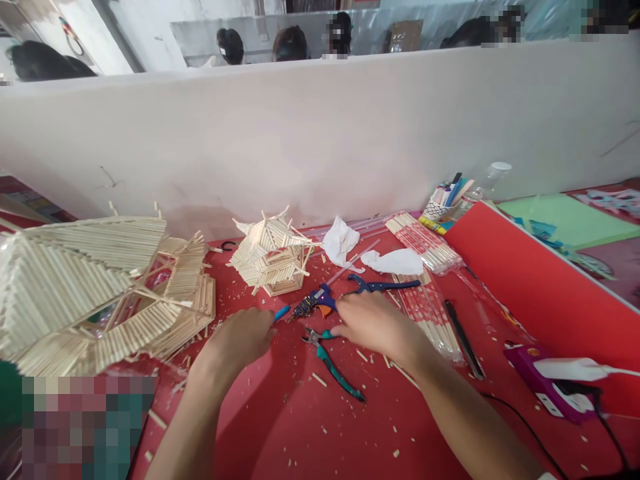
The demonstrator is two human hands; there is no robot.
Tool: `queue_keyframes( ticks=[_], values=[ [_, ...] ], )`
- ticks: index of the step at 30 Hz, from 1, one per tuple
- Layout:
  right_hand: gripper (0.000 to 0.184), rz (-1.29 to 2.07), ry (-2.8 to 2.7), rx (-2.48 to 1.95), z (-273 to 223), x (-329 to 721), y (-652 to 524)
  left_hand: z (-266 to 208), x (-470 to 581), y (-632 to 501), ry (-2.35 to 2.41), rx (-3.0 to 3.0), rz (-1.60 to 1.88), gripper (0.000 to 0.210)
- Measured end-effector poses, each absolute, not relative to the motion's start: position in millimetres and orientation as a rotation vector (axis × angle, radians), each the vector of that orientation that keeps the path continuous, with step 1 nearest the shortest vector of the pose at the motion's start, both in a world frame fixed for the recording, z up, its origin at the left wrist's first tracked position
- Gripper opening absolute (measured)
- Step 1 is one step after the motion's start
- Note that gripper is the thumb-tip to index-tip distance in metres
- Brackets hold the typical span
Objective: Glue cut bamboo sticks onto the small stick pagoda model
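My left hand point(245, 337) is closed around a slim blue pen-like thing point(281, 313), with only its tip showing. To the right, my right hand point(375, 323) is curled at the handle end of a blue glue gun point(320, 299) with an orange trigger, and its fingers are partly hidden. The gun's speckled nozzle points left, toward the blue tip. Just below lie green-handled cutting pliers point(333, 363), close to my right thumb. Behind that hand is a dark blue hand tool point(383, 285). A small model of wooden sticks point(273, 253) stands beyond my left hand.
At left stands a larger stick-built model point(100, 287). Packs of wooden sticks point(425, 243), white tissue point(340, 240), a black cutter-like tool point(464, 340) and a purple power strip point(547, 383) lie at right. A white partition point(300, 147) closes off the back; stick scraps litter the red table point(300, 433).
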State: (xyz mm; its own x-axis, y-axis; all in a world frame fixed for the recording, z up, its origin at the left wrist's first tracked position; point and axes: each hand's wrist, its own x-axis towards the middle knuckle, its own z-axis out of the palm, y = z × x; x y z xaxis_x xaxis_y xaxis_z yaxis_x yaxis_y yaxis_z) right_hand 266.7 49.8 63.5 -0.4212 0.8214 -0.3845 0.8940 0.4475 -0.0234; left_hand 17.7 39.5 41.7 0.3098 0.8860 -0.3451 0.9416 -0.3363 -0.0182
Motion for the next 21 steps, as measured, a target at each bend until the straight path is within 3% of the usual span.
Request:
queue_keyframes(
  ticks=[3, 7, 9, 16, 21],
  values=[
    [0.035, -0.224, 2.277, 1.681, 61.7, 299.2, 68.6, 52.1, 26.3, 39.4, 1.66, 2.302, -0.551, 0.026],
    [0.072, -0.338, 2.083, 1.827, 46.4, 323.1, 87.9, 57.1, 32.5, 38.8, 1.64, 2.259, -0.56, 0.025],
    [0.081, -0.36, 2.047, 1.848, 38.9, 324.5, 92.6, 55.4, 32.2, 38.2, 1.633, 2.265, -0.541, 0.024],
    [0.065, -0.327, 1.982, 1.848, 32.4, 318.0, 96.4, 65.7, 32.6, 34.7, 1.602, 2.357, -0.397, 0.027],
    [0.044, -0.301, 2.014, 1.816, 32.0, 317.2, 98.1, 77.8, 40.1, 37.4, 1.706, 2.503, 0.059, 0.021]
  ],
)
